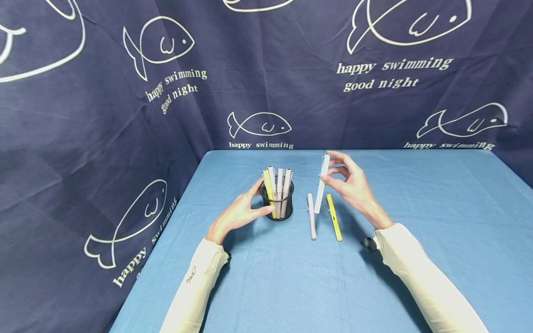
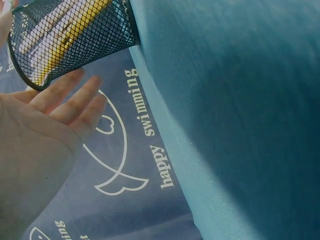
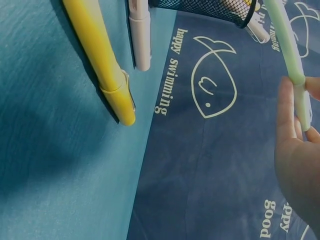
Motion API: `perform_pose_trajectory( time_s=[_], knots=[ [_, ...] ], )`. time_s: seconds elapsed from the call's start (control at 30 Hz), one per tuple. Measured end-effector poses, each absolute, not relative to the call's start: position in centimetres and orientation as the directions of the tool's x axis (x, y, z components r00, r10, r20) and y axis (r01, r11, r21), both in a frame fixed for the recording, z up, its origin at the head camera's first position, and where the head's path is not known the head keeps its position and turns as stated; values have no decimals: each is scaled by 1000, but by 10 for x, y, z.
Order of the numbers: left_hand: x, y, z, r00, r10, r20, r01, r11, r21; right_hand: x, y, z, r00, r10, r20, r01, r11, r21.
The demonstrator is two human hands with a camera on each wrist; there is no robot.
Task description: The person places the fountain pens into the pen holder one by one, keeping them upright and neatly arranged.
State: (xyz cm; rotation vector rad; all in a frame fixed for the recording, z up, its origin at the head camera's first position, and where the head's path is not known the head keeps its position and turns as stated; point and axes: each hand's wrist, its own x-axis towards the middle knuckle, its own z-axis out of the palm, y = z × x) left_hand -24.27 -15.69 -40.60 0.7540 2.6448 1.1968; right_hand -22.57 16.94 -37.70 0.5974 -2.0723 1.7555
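My left hand (image 1: pixel 238 212) holds a black mesh pen cup (image 1: pixel 286 212) from its left side, thumb in front and index finger round behind. Its other fingers (image 2: pixel 75 100) spread beside the mesh in the left wrist view. Several pens stand in the cup, a yellow pen (image 1: pixel 267 185) and white or pale ones. My right hand (image 1: pixel 349 180) pinches a white pen (image 1: pixel 321 194) near its upper end, between thumb and fingers. That pen is tilted and looks pale green (image 3: pixel 289 50) in the right wrist view. Below it lie a pale pen (image 1: pixel 311 217) and a yellow pen (image 1: pixel 334 218).
A blue cloth (image 1: pixel 283 286) covers the table. Dark blue curtains (image 1: pixel 300 92) with white fish drawings and lettering hang behind it and along its left edge. A dark band (image 1: pixel 368 245) shows at the right wrist by the white sleeve (image 1: pixel 420 273).
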Motion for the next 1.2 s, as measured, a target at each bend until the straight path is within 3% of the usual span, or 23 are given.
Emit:
perform_pose_trajectory(
  time_s=[1.2],
  knots=[
    [-243,-158,-406,-861,503,79,389,548,740,-236,149,-374,-839,-82,538,-545,123,-830]
  ],
)
